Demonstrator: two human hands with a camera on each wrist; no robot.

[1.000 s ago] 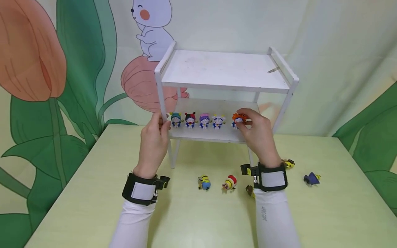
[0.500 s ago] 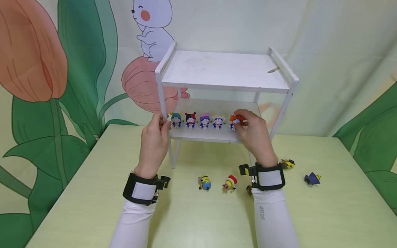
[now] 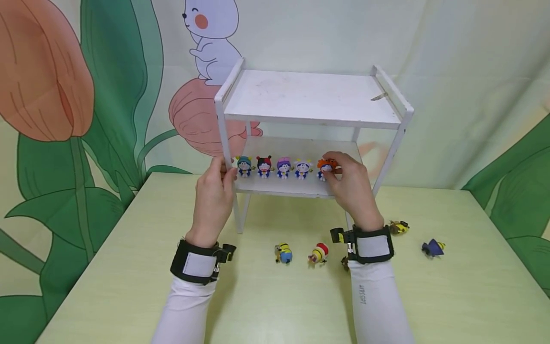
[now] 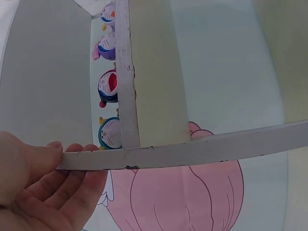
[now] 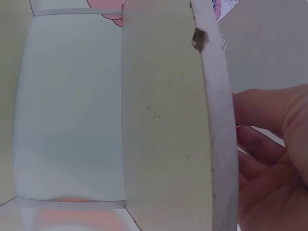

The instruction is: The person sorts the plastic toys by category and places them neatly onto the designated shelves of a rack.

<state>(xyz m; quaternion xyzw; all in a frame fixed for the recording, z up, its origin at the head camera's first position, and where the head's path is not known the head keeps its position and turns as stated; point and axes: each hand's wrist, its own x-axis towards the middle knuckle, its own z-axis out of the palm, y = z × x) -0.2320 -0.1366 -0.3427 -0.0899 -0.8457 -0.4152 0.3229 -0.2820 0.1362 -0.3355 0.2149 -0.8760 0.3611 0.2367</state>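
On the lower shelf of a white rack (image 3: 275,186) stands a row of small blue-and-white cat figurines. From the left they wear a teal hat (image 3: 244,162), a red-and-black hat (image 3: 264,164), a pink-purple hat (image 3: 283,164) and a white hat with yellow tips (image 3: 302,165). At the row's right end, my right hand (image 3: 353,184) pinches the figurine with an orange mane (image 3: 325,167), upright at the shelf. My left hand (image 3: 213,196) grips the rack's front left post (image 4: 96,160), thumb on one side and fingers on the other. In the right wrist view the shelf edge hides most of the pinched figurine.
Yellow figurines lie on the table before the rack: one with blue trousers (image 3: 283,253), one with a red hat (image 3: 319,253), and a brown one (image 3: 345,263) partly behind the right wrist. Farther right lie a yellow-and-black one (image 3: 398,227) and one in a purple cape (image 3: 433,248).
My right hand has shifted slightly left with the orange-maned figurine, bringing it closer to the white-hatted one. My left hand has stayed on the post.
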